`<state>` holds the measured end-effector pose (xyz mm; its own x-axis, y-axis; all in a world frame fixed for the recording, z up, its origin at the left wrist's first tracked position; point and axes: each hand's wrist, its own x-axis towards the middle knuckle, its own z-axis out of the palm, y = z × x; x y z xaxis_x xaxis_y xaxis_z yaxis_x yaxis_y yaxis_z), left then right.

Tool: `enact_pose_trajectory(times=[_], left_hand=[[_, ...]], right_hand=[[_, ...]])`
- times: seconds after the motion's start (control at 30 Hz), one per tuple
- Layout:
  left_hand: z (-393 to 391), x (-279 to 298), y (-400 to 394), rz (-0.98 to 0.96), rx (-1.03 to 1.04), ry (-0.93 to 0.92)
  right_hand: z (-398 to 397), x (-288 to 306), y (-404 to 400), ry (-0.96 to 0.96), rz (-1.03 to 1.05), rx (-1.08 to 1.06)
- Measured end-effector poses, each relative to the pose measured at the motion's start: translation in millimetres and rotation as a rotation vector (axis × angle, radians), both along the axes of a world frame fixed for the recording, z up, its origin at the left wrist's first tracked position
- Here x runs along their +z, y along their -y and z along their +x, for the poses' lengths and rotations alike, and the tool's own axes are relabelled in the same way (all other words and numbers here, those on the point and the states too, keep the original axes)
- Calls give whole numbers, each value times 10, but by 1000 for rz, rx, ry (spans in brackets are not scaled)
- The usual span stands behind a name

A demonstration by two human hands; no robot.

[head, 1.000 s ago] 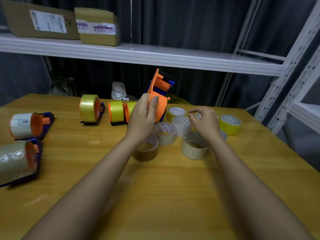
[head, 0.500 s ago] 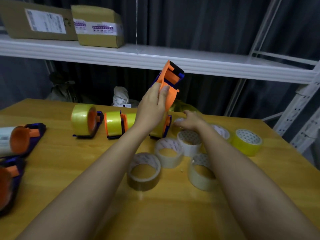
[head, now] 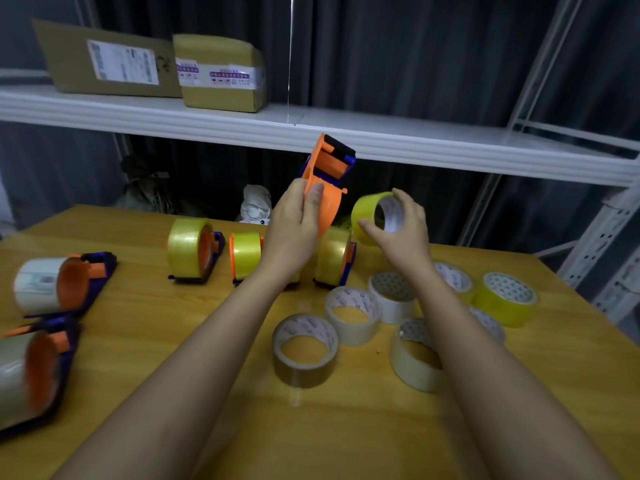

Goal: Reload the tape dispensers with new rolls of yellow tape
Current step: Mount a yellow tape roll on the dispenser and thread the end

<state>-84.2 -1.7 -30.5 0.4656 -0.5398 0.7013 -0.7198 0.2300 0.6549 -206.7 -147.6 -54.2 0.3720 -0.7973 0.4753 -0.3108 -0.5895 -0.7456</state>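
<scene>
A: What is hiding behind the left hand [head: 294, 233]?

B: The left hand is covering the middle of a dispenser [head: 246, 258] on the table [head: 145, 341], so its right half is not showing.

A: And near the right arm [head: 460, 327]?

B: It is hiding part of two rolls [head: 488, 322].

A: The left edge?

B: It is cutting off a blurry dispenser [head: 27, 375]. The box labels [head: 121, 62] are looking too small to read.

Dark curtains [head: 415, 64] behind white metal shelving [head: 381, 140], wooden table [head: 346, 427] in front.
</scene>
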Motion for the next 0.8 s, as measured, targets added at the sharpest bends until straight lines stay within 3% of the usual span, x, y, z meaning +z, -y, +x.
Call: enact_pose_trajectory(times=[0.13, 0.3, 0.5, 0.8], left_hand=[[-64, 45, -299, -48, -5, -109], [-102, -129, -718, -60, -23, -214], [-224, -490, -1024, -76, -124, -295], [-174, -852, -1170, -146, -216, -426]], right_hand=[[-51, 148, -566, 287, 25, 91], [-22, 18, -1229, 543, 293, 240], [127, -405, -1719, 503, 357, 279], [176, -672, -1872, 316, 100, 295]])
